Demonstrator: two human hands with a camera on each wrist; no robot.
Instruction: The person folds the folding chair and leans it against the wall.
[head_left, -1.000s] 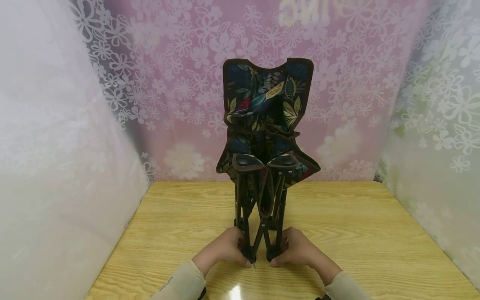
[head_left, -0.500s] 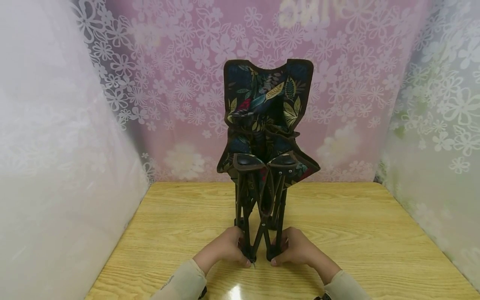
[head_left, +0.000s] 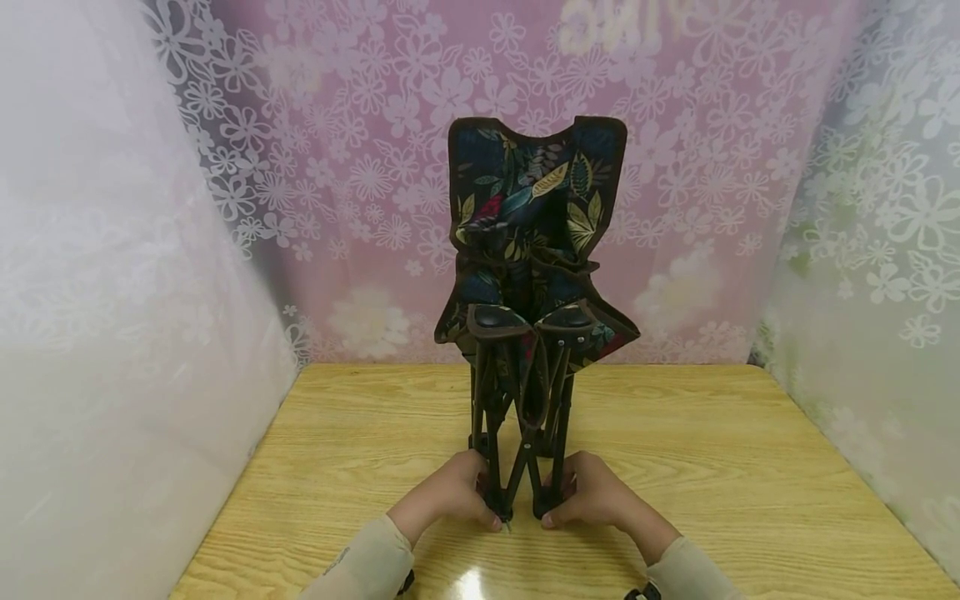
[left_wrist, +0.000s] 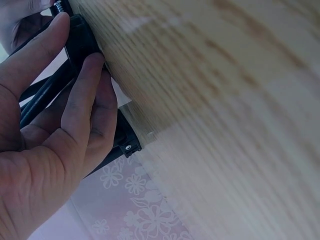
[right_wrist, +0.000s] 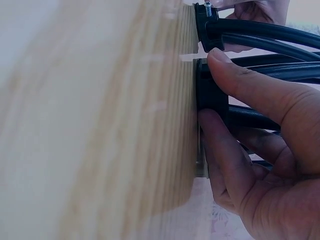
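Note:
A small folding chair [head_left: 536, 175] stands upright and partly folded on the table, its dark fabric printed with leaves and its black legs drawn close together. My left hand [head_left: 457, 492] grips the front left foot of the chair, thumb in front. In the left wrist view, thumb and fingers pinch the black plastic foot [left_wrist: 82, 42]. Opposite it, my right hand [head_left: 592, 493] holds the front right foot; the right wrist view has this black foot [right_wrist: 212, 92] between thumb and fingertips. A narrow gap separates the two front feet. Part of each hand's fingers is hidden behind the legs.
The wooden table [head_left: 337, 433] extends around the chair to both sides. A pink flowered curtain [head_left: 360, 208] hangs behind it, with a whitish sheet [head_left: 127, 292] on the left and a flowered translucent one [head_left: 885, 250] on the right.
Both hands keep their grip on the front feet. The chair and hands show hardly any shift, apart from a very slight upward drift in the head view.

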